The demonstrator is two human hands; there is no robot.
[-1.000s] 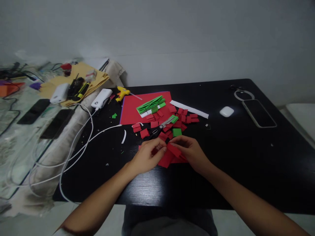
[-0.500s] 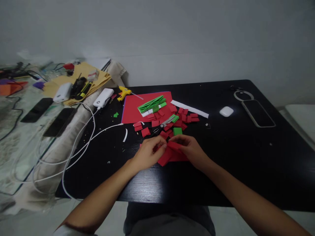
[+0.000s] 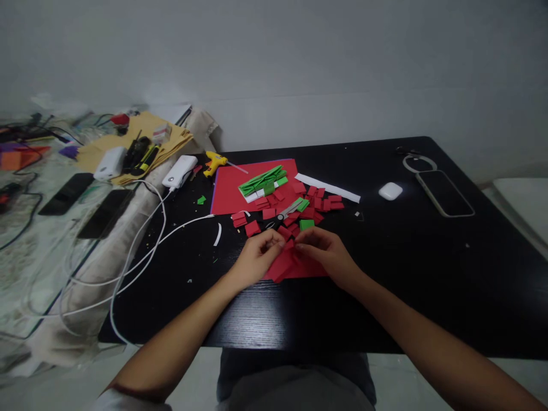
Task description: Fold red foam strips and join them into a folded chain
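Note:
Near the front of the black table, a piece of red paper (image 3: 282, 264) is between my hands, above a larger red sheet (image 3: 311, 269). My left hand (image 3: 257, 260) pinches its upper left edge between thumb and fingers. My right hand (image 3: 329, 254) is closed at the paper's upper right side, its fingertips pressed together there. Just beyond lie several small folded red paper pieces (image 3: 268, 213), a folded green piece (image 3: 306, 225) and scissors (image 3: 282, 216), partly covered by paper.
A red sheet (image 3: 226, 194) bears green folded strips (image 3: 263, 181). A yellow glue gun (image 3: 214, 163) and a white power bank (image 3: 180, 171) with cables stand left. A white paper strip (image 3: 329, 187), a white case (image 3: 390, 191) and a phone (image 3: 445, 194) lie right.
The folded red flap that showed by my right fingers has dropped or flattened from view. My right hand has shifted slightly up, and the red paper now hangs mostly by my left hand.

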